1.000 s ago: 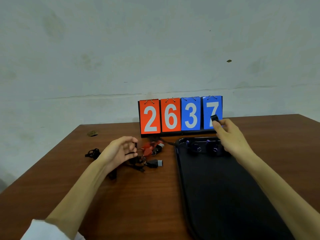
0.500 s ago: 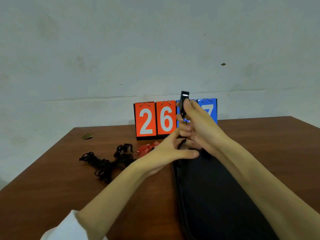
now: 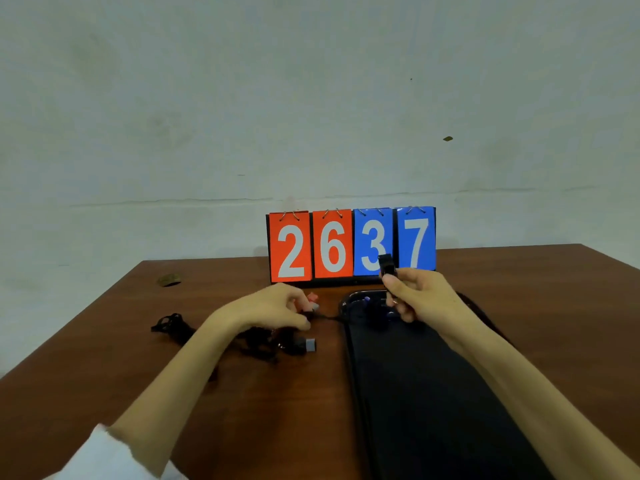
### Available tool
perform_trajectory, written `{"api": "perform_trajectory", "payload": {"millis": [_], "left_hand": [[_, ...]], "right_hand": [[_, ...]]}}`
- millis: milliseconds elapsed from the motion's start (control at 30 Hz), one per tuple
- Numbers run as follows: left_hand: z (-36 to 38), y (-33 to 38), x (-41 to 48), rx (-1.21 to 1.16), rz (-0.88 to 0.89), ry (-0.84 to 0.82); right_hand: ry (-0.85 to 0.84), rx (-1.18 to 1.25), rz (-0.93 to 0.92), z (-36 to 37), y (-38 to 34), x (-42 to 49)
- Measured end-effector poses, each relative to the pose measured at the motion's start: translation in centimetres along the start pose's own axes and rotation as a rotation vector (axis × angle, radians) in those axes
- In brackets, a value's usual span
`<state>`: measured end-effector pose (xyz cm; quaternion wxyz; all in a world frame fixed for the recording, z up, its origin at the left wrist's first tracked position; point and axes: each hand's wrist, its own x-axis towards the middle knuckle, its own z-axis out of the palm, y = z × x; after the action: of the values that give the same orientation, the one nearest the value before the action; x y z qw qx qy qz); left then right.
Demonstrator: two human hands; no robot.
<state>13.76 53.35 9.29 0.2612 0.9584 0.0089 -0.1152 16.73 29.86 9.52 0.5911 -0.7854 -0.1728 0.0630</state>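
My right hand [image 3: 420, 299] grips a small black whistle [image 3: 387, 265], holding it upright above the far end of a black tray [image 3: 433, 393]. My left hand [image 3: 273, 310] reaches over a pile of whistles and black cords left of the tray. Its fingers pinch a red whistle with a grey tip [image 3: 313, 301]. A thin black cord [image 3: 327, 317] runs from that hand to the tray's rim. Another black whistle with a grey tip [image 3: 307, 344] lies on the table under my left hand.
A flip scoreboard [image 3: 351, 244] reading 2637 stands at the table's back edge by the wall. Dark blue-tinted pieces [image 3: 366, 300] lie at the tray's far end. Tangled black lanyards [image 3: 171, 325] lie at the left, and a small brown scrap [image 3: 169, 280] beyond them.
My hands, joined in front of the scoreboard half a second ago, have parted. The left went back down to the pile; the right lowered the black whistle over the tray.
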Motion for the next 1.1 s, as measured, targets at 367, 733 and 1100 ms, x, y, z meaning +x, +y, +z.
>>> {"api": "perform_trajectory", "payload": {"millis": [367, 733, 1100], "left_hand": [[6.0, 8.8, 1.1, -1.417, 0.207, -0.052], [4.5, 6.0, 0.2, -0.988, 0.154, -0.203], [1.3, 5.5, -1.6, -0.196, 0.382, 0.089]], "right_hand": [[0.191, 0.095, -0.090, 1.2, 0.3, -1.2], [0.279, 0.495, -0.092, -0.5, 0.9, -1.3], [0.169, -0.297, -0.167, 0.1, 2.1, -1.0]]}}
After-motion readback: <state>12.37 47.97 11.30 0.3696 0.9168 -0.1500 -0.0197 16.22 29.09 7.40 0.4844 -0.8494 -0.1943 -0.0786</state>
